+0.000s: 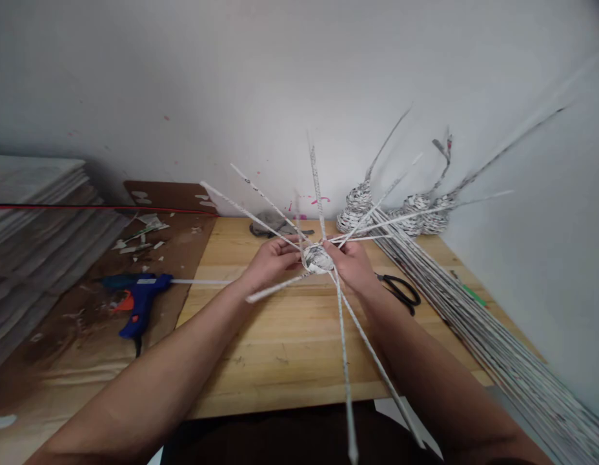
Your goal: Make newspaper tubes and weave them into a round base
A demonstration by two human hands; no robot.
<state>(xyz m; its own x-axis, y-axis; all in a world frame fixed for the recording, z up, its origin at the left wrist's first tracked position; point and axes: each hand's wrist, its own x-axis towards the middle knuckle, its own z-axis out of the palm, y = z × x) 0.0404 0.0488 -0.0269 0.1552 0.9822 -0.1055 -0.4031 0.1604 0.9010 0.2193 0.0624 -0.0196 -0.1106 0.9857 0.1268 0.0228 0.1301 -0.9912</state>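
Between my hands is a small round woven piece of rolled newspaper [320,258], with several long paper sticks radiating from it in all directions. My left hand [274,261] grips its left side, fingers behind and thumb toward the middle. On the opposite edge, my right hand [350,261] pinches the weave near the base of the sticks, its thumb on top. Both hands are above the wooden table [261,361]. Part of the weave is hidden by my fingers.
A blue glue gun [143,303] lies left on stained cardboard [168,258] with paper scraps. Black-handled scissors [401,292] rest beside my right forearm. A long bundle of paper sticks [464,316] runs along the right. Woven paper pieces [355,210] stand against the wall; a grey cloth [275,223] lies behind.
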